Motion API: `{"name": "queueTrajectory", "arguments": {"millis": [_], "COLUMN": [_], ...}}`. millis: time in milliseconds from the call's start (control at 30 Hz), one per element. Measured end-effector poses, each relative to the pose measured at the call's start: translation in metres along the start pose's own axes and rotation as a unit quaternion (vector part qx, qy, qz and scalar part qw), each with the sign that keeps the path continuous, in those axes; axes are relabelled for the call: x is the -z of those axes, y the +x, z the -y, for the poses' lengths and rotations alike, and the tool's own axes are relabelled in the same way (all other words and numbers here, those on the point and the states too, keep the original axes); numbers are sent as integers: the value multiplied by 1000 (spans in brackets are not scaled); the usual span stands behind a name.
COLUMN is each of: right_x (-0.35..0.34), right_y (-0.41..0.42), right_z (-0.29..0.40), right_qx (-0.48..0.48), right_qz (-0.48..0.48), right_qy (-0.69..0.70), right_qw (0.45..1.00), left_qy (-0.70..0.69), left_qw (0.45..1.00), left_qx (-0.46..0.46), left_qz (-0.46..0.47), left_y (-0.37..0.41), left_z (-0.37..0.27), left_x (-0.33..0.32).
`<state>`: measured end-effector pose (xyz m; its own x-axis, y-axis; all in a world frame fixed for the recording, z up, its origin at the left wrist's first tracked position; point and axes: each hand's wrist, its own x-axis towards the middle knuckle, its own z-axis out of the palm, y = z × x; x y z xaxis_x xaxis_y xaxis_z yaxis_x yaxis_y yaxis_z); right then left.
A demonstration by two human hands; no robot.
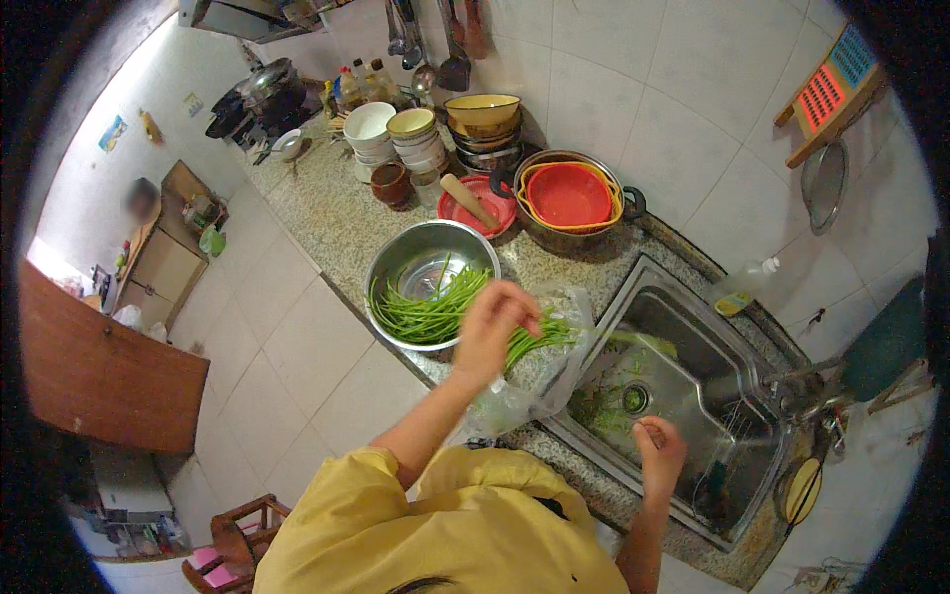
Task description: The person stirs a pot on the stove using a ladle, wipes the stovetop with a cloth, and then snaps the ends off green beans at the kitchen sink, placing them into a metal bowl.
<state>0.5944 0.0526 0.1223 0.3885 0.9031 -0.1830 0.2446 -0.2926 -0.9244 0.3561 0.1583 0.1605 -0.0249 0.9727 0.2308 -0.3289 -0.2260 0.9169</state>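
Note:
My left hand (pixel 499 323), slightly blurred with its fingers bent, hovers between a steel bowl (pixel 377 260) and a clear plastic bag (pixel 575 371). Long green vegetable stems (pixel 423 315) fill the near side of the bowl. More green stems (pixel 538 338) lie on the open bag, partly behind my left hand; whether it grips any is hidden. Above the near edge of the steel sink (pixel 668 371) is my right hand (pixel 662 445), its fingers curled to the thumb with nothing visible in them. Green scraps (pixel 605 390) are scattered around the sink's drain (pixel 636 399).
Behind the bowl stand a red basket with a wooden-handled tool (pixel 469 200), a pot (pixel 579 241) holding red and yellow baskets, and stacked bowls (pixel 419 141). A faucet (pixel 794 390) rises at the sink's right. The granite counter's front edge (pixel 349 301) borders the tiled floor.

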Motion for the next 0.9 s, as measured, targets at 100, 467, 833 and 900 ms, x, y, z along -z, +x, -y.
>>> {"name": "queueTrajectory", "arguments": {"millis": [100, 467, 833, 900], "right_x": [9, 10, 4, 4], "right_y": [7, 31, 32, 32], "right_z": [-23, -71, -76, -76], "right_qx": [4, 20, 26, 26], "right_qz": [-32, 29, 85, 87], "right_qy": [-45, -212, -225, -205], "right_qw": [998, 977, 970, 975], "left_qy": [-57, 177, 628, 712], "left_qw": [990, 940, 749, 679], "left_qx": [-32, 181, 211, 180], "left_qz": [-123, -227, -14, 18], "left_y": [13, -21, -10, -5], "left_z": [5, 51, 44, 35], "left_x": [67, 199, 228, 206]}}
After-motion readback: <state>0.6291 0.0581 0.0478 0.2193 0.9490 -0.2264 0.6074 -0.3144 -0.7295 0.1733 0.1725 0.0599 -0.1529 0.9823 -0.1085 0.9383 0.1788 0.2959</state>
